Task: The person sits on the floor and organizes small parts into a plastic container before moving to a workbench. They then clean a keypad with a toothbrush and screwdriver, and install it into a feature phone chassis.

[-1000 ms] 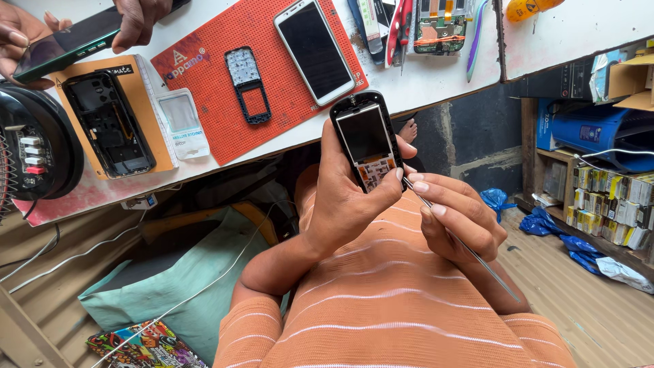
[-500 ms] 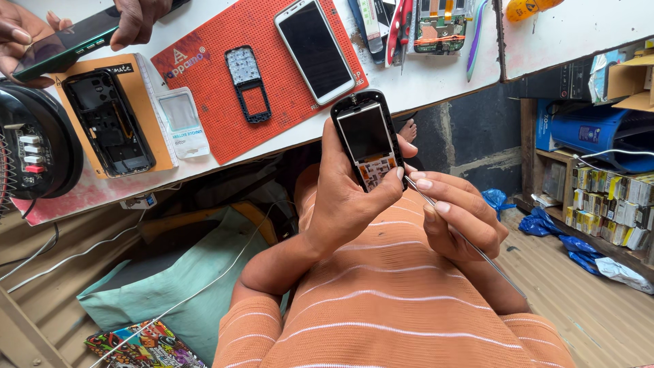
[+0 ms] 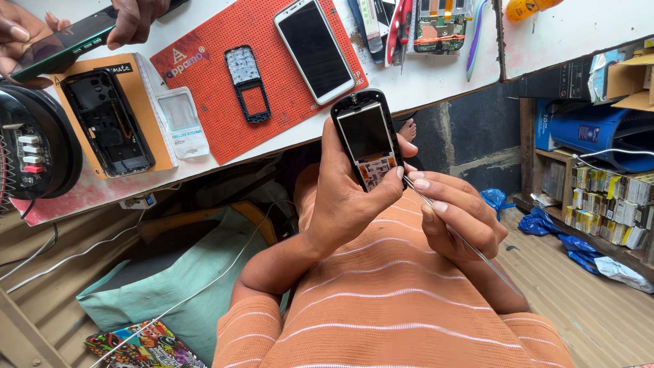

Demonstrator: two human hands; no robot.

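My left hand [image 3: 347,204] grips a small black keypad phone [image 3: 364,136] with its front cover off. The bare screen and orange keypad board face me, and my thumb lies across the lower right corner. My right hand [image 3: 456,215] pinches a thin metal tool [image 3: 470,245], whose tip touches the phone's lower right edge by the thumb. Both hands are in front of my orange striped shirt, just below the white table's edge [image 3: 436,82].
A red mat [image 3: 204,82] on the table holds a keypad frame [image 3: 246,83] and a white smartphone [image 3: 315,49]. A black phone shell [image 3: 109,123] lies on an orange card. Another person's hands [image 3: 129,17] hold a dark smartphone [image 3: 61,46]. Tools lie at the top; shelves of boxes [image 3: 606,204] stand at the right.
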